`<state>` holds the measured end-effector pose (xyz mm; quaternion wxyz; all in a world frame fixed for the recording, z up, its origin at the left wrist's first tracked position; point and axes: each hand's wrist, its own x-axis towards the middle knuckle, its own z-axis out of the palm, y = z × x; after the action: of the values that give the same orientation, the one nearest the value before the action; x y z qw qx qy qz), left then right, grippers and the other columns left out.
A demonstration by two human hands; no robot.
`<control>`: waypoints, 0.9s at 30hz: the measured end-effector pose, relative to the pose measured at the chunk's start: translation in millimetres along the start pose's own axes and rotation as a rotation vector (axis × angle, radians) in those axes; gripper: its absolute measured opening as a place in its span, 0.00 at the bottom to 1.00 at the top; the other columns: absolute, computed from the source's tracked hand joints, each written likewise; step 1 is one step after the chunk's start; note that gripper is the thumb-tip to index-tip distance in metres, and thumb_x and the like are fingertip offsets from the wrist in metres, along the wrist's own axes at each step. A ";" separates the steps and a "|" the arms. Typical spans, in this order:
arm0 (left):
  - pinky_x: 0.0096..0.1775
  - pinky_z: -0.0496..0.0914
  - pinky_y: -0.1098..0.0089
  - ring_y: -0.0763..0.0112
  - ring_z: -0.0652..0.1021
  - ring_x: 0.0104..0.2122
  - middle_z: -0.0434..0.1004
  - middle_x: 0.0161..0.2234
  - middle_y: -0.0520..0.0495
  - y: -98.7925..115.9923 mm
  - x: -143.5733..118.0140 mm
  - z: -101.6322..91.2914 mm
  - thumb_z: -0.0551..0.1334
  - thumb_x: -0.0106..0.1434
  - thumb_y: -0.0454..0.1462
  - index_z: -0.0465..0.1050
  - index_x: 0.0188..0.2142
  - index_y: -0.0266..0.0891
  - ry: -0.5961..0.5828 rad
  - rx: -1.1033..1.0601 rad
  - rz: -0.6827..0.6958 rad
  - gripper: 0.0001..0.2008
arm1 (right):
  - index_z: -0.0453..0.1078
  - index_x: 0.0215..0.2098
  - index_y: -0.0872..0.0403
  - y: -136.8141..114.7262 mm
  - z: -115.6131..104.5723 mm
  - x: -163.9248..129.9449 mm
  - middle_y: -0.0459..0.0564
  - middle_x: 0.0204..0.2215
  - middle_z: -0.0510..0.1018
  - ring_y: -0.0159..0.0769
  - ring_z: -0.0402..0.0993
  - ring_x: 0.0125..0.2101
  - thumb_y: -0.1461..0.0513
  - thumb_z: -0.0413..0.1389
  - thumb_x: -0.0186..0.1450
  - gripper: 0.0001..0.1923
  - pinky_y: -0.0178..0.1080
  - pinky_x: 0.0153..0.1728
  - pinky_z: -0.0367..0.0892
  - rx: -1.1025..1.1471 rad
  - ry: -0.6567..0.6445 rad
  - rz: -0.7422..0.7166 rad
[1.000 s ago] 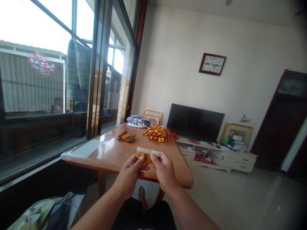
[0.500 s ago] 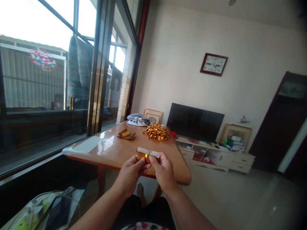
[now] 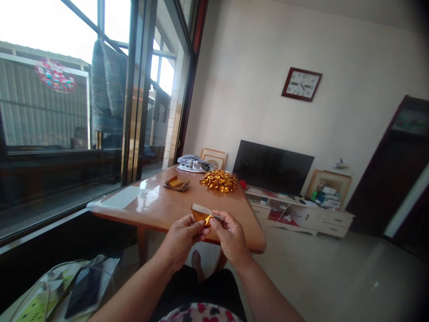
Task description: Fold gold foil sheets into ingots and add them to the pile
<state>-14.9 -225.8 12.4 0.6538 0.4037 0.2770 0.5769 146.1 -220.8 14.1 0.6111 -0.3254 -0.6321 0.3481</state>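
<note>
Gold foil paper [image 3: 205,215] sits lower centre of frame, held in the air just in front of the near edge of the wooden table [image 3: 157,208]. Gold face down and toward the person, pale backing strip on top. Looks part-folded, exact fold state too small to tell

Handling call: very light, thin, floppy, creases permanently, foil face probably a bit slick. Grip belongs at edges and corners with fingertips only, light pressure, or it crumples

Left hand [image 3: 182,238]: comes in from lower left, back of hand to camera, thumb and forefinger pinching the left end of the paper, other fingers curled under

Right hand [image 3: 229,235]: comes in from lower right, thumb and fingers pinching the right end, thumb tip close to the left thumb at the middle of the sheet. Both forearms angle up from the bottom edge, wrists near level

Further up the table: heap of folded gold pieces [image 3: 219,180], small stack of flat gold sheets [image 3: 176,184] left of it, well apart from the hands
</note>
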 end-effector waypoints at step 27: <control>0.30 0.59 0.75 0.77 0.65 0.26 0.68 0.27 0.53 14.6 -2.2 -15.4 0.68 0.62 0.38 0.75 0.36 0.36 -0.140 0.185 0.082 0.07 | 0.71 0.40 0.53 -11.8 -6.7 -11.5 0.39 0.24 0.69 0.25 0.57 0.22 0.58 0.66 0.62 0.12 0.30 0.24 0.52 0.233 -0.031 0.252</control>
<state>-35.8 -224.6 16.6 0.6074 0.5125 0.2659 0.5456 153.5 -236.5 17.8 0.5865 -0.3235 -0.5508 0.4980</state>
